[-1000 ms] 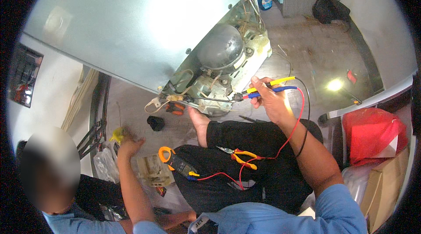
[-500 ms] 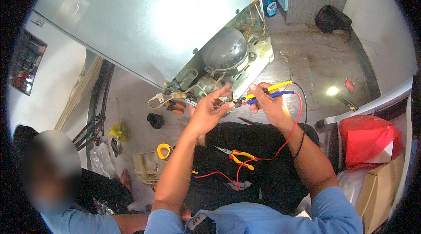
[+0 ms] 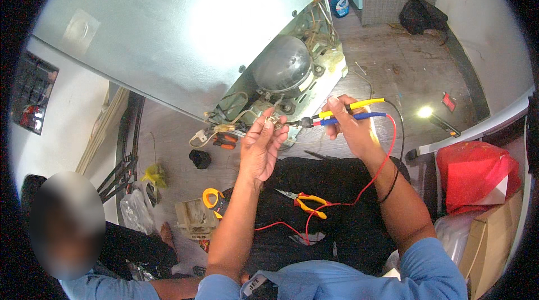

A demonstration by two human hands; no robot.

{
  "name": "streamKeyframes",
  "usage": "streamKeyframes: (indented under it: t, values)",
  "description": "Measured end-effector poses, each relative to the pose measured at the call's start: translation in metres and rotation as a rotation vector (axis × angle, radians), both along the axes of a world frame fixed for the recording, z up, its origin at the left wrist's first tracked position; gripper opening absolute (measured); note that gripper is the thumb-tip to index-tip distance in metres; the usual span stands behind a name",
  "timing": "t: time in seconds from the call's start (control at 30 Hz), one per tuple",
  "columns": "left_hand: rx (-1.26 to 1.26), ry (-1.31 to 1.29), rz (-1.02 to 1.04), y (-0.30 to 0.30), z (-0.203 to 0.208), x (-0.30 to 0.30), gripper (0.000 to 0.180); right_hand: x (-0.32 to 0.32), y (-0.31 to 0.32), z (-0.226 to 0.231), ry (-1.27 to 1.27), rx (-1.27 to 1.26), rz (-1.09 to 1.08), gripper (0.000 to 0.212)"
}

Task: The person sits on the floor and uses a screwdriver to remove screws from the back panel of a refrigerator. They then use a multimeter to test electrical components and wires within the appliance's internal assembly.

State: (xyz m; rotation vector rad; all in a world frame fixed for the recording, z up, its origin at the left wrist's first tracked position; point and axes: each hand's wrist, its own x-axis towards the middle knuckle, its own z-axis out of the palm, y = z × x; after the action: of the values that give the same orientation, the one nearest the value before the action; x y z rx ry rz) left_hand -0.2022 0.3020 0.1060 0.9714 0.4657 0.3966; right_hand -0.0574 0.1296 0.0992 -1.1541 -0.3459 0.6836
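In my right hand [image 3: 352, 130] are two multimeter probes, one yellow [image 3: 368, 102] and one blue [image 3: 368, 115], held side by side. Their tips reach a small black part [image 3: 306, 122] between my hands; whether they touch inside it is too small to tell. My left hand [image 3: 261, 145] pinches thin wires leading toward that part. Just beyond is the round black compressor [image 3: 282, 65] on its pale base plate [image 3: 325, 83], under a light blue refrigerator panel [image 3: 163, 47]. A red lead [image 3: 387, 151] runs from the blue probe down to my lap.
Yellow-and-red pliers [image 3: 306, 201] lie on my dark trousers, beside a yellow-handled tool [image 3: 211, 198]. Orange-handled pliers [image 3: 225, 141] rest on the floor. A lit flashlight [image 3: 441, 123] and a red bag [image 3: 477, 176] are at right. Another person [image 3: 118, 289] sits at lower left.
My left hand has drawn back and turned, its palm now facing up more. The probes and the black part have shifted slightly right, apart from my left fingers. The view has moved a little.
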Motion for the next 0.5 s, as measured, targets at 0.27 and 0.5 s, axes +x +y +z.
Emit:
streamKeyframes:
  t: [0.27,0.5]
  values:
    - [0.001,-0.051,-0.014,0.004,-0.008,-0.004,0.049,-0.008,0.002,-0.001,-0.072,0.051,0.087,0.037]
    - [-0.008,-0.061,-0.019,0.007,-0.005,-0.008,0.047,0.002,-0.009,0.005,-0.078,0.052,-0.012,0.037]
